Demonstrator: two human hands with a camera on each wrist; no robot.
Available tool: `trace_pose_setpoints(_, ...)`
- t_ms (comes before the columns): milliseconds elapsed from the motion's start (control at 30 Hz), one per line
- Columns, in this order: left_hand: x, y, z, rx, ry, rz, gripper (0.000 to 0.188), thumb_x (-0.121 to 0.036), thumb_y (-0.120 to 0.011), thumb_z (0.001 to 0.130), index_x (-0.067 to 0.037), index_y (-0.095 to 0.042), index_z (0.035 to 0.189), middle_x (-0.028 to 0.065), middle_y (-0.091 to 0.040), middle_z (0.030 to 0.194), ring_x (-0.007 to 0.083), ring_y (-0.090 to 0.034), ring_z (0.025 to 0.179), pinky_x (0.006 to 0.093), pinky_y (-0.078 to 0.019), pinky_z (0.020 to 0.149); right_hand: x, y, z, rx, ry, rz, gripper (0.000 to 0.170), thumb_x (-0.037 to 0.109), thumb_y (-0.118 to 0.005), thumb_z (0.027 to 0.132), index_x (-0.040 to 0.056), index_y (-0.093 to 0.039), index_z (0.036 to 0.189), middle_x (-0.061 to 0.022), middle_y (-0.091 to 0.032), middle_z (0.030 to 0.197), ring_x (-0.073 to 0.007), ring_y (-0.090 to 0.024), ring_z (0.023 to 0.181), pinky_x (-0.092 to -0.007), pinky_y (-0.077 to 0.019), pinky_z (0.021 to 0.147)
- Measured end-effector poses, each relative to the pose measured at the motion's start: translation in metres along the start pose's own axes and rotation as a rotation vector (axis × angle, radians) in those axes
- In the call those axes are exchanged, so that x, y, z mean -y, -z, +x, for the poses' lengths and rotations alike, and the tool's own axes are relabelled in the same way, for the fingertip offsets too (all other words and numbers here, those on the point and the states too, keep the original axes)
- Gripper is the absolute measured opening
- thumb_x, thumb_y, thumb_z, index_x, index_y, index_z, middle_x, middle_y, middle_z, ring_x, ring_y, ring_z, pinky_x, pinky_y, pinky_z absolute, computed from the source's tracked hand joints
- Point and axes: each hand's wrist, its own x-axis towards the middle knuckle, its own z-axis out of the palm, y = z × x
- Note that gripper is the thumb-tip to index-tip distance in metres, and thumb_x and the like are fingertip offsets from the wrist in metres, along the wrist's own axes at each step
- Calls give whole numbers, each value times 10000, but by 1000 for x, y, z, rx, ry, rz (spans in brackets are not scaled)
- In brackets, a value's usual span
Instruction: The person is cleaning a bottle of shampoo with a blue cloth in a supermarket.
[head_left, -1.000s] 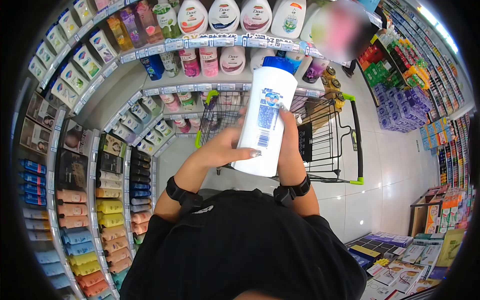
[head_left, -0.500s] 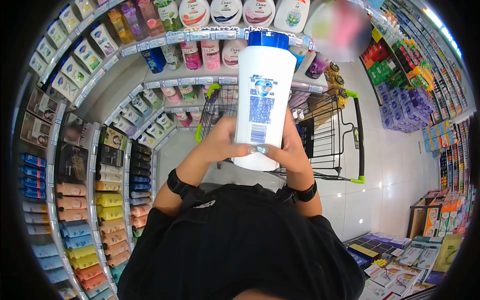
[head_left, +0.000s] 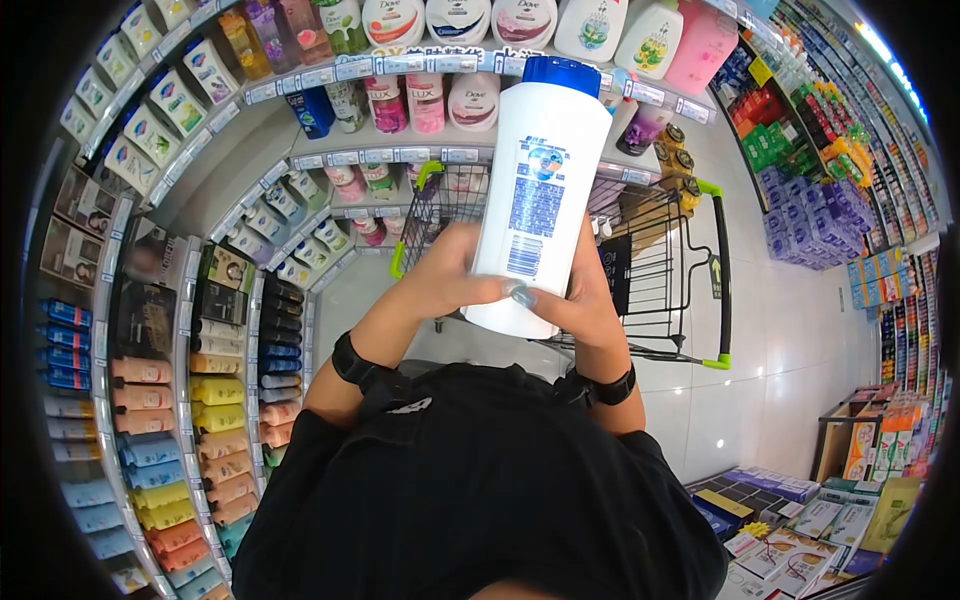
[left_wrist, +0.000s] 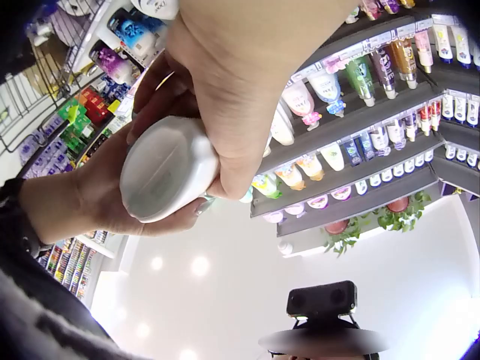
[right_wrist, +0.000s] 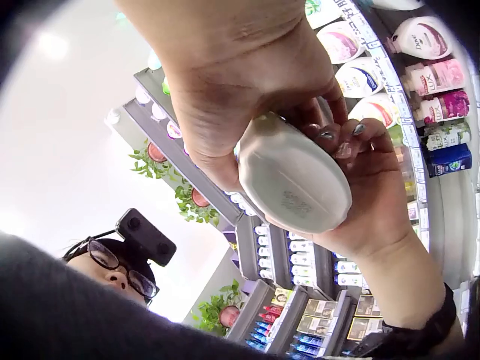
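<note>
A large white bottle [head_left: 545, 200] with a blue cap and a blue printed back label is held upright, tilted a little to the right, before the chest. My left hand [head_left: 450, 275] grips its lower left side, thumb across the front. From the right, my right hand [head_left: 588, 295] grips the lower part, its thumb meeting the left thumb below the barcode. In the left wrist view the bottle's white base [left_wrist: 169, 171] shows between both hands. The right wrist view also shows the base [right_wrist: 296, 184], with fingers curled behind the bottle.
Behind the bottle stands a black wire shopping cart [head_left: 660, 270] with green corners. Shelves of body wash bottles [head_left: 455, 22] curve across the front and left. Stacked boxes [head_left: 790, 530] lie at lower right, and purple packs [head_left: 815, 215] stand across the tiled aisle.
The right hand has come down from the bottle's side to its lower part, its thumb now on the front. The bottle rose and turned more upright, then tilted slightly right again.
</note>
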Motion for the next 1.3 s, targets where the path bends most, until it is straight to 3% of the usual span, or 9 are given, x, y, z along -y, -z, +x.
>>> trace_pose_setpoints(167, -4, 1, 0, 33, 41, -52, 433, -210, -660, 685, 33, -583, 1035, 75, -620, 969, 128, -563, 873, 269, -444, 774, -5, 2, -1, -1, 16, 20, 806, 36, -595, 664, -15, -160, 1341, -122, -395, 1240, -188, -398, 1151, -334, -335, 958)
trace_pose_setpoints(367, -8, 2, 0, 37, 47, -25, 405, -179, -664, 702, 32, -587, 1039, 86, -620, 987, 142, -565, 897, 291, -439, 807, -11, 4, 3, -32, -68, 309, 765, 161, -603, 730, -25, -192, 1348, -142, -405, 1275, -207, -421, 1164, -336, -352, 957)
trace_pose_setpoints(467, -8, 2, 0, 25, 29, 28, 404, -177, -665, 702, 34, -587, 1037, 96, -620, 990, 153, -566, 906, 302, -434, 822, -18, 2, 7, -69, -66, 280, 785, 261, -594, 685, -49, -250, 1319, -250, -438, 1247, -318, -494, 1123, -412, -403, 947)
trace_pose_setpoints(567, -4, 2, 0, 16, 19, 36, 411, -174, -665, 696, 35, -584, 1040, 104, -618, 996, 161, -565, 917, 307, -431, 831, -23, 4, 8, -71, -62, 296, 817, 307, -606, 673, -60, -254, 1313, -285, -433, 1238, -353, -494, 1118, -439, -414, 937)
trace_pose_setpoints(767, 0, 4, 3, 20, 50, 28, 422, -166, -658, 691, 36, -575, 1052, 109, -615, 1005, 169, -568, 921, 309, -435, 827, -29, 9, 8, -80, -101, 373, 877, 354, -631, 644, -56, -248, 1318, -285, -430, 1242, -352, -491, 1123, -441, -418, 932)
trace_pose_setpoints(867, -1, 4, 3, 22, 70, 23, 421, -166, -653, 696, 38, -573, 1056, 110, -615, 1006, 171, -571, 917, 307, -440, 818, -31, 14, 5, 0, -115, 457, 857, 168, -575, 645, -14, -157, 1371, -150, -388, 1301, -213, -415, 1188, -329, -360, 964)
trace_pose_setpoints(1300, -6, 10, 1, 55, 130, 47, 400, -188, -640, 694, 41, -588, 1018, 100, -629, 953, 149, -585, 854, 282, -458, 763, -40, 11, -3, -39, -59, 341, 820, 168, -606, 668, -18, -171, 1339, -152, -391, 1285, -229, -397, 1194, -361, -325, 986)
